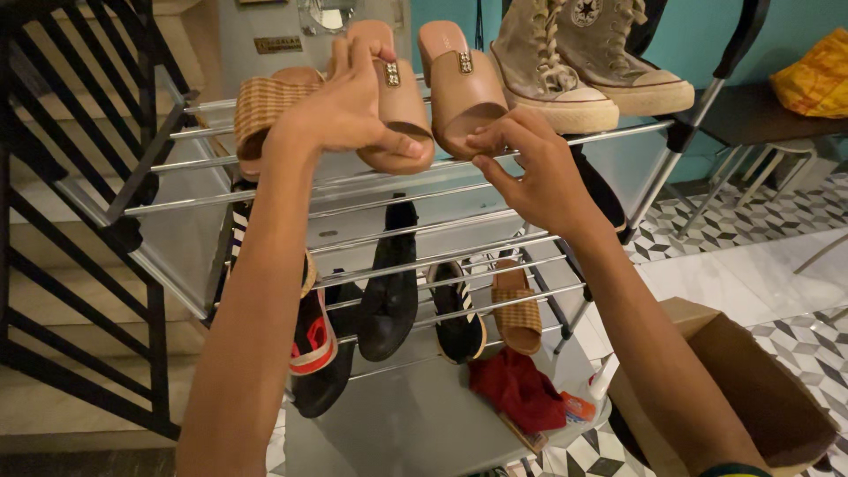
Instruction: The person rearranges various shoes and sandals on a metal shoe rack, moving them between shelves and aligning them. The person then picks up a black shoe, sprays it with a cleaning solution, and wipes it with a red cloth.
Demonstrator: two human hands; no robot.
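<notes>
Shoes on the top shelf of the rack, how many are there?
5. A woven sandal sits leftmost, a tan slide is under the left hand, a second tan slide touches the right hand, and two high-top sneakers stand rightmost. More may be hidden.

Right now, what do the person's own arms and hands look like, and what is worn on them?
Both arms are bare, no sleeves in view. The left hand and right hand wear no gloves, and no rings show. At the right wrist, a dark teal band shows at the frame's bottom edge.
</notes>
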